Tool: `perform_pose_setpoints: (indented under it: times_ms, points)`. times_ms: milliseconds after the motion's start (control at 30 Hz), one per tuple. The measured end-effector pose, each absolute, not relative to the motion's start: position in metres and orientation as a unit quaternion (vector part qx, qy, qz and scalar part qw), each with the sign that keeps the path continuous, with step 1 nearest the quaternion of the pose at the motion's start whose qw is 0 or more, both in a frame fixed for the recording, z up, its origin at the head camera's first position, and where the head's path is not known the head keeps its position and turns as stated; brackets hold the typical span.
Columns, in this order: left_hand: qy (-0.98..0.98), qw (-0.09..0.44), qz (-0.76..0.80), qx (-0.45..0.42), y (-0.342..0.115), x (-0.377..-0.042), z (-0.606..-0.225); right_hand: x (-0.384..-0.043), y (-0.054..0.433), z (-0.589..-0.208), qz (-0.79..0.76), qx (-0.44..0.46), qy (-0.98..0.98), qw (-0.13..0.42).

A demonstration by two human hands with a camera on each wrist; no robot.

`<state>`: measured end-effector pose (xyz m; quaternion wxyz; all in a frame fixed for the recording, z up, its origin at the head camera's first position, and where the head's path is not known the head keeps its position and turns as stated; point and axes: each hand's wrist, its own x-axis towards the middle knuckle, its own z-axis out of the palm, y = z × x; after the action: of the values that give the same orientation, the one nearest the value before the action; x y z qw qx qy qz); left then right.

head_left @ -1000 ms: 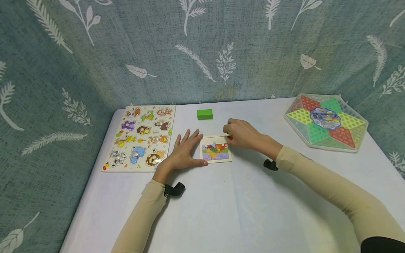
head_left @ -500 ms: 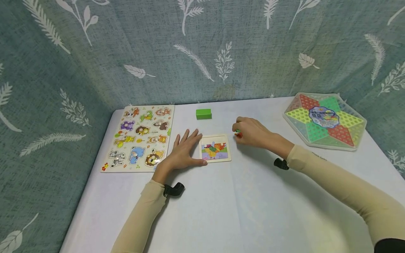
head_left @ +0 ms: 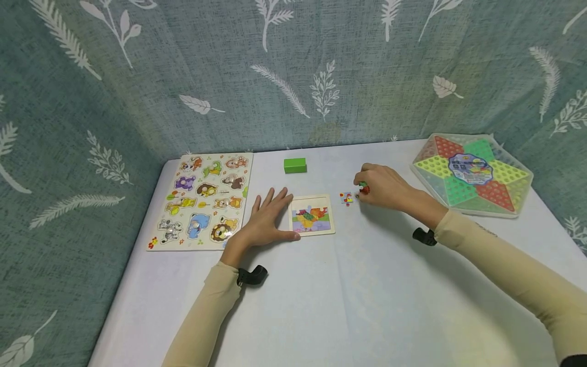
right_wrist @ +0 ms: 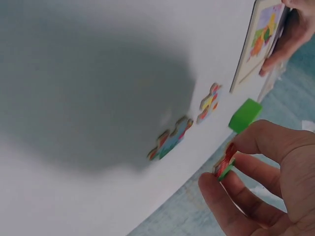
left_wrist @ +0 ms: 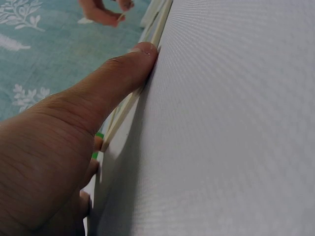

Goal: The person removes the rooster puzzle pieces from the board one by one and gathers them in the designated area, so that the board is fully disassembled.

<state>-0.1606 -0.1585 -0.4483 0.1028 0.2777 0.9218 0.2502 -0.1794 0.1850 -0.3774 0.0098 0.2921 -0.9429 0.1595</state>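
My left hand (head_left: 268, 220) lies spread at the left side of a small framed jigsaw puzzle (head_left: 312, 199), its thumb on the lower frame edge and fingertips at the upper left corner. The tray holds a colourful picture with its upper part bare. To the right, my right hand (head_left: 382, 187) pinches a red and green puzzle piece (right_wrist: 226, 161) between thumb and fingers, above the table. Below it lie two loose pieces: one with yellow and red (right_wrist: 209, 103) near the tray, and a longer blue and red piece (right_wrist: 171, 139), mostly hidden by the hand in the head view.
A green block (head_left: 295, 165) stands behind the tray. An animal peg puzzle board (head_left: 215, 204) lies at the left, close to my left hand. At the right back is a hexagonal clear box (head_left: 474, 176) with coloured triangles. A patterned curtain (head_left: 293, 76) borders the white table.
My right hand has moved right, away from the tray's upper right corner, with the red and green piece still held. Loose pieces now show on the table where it passed. My left hand stays put.
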Motion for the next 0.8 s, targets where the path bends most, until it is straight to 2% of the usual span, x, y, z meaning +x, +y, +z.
perform_pose_setpoints:
  times_ms: [500, 800]
  points:
    - [0.921, 0.104, 0.256, 0.274, -0.159, -0.160, -0.449, -0.178, 0.219, -0.383, 0.153, 0.262, -0.953, -0.018]
    - [0.921, 0.105, 0.255, 0.276, -0.159, -0.160, -0.448, -0.177, 0.229, -0.387, 0.171, 0.256, -0.951, -0.015]
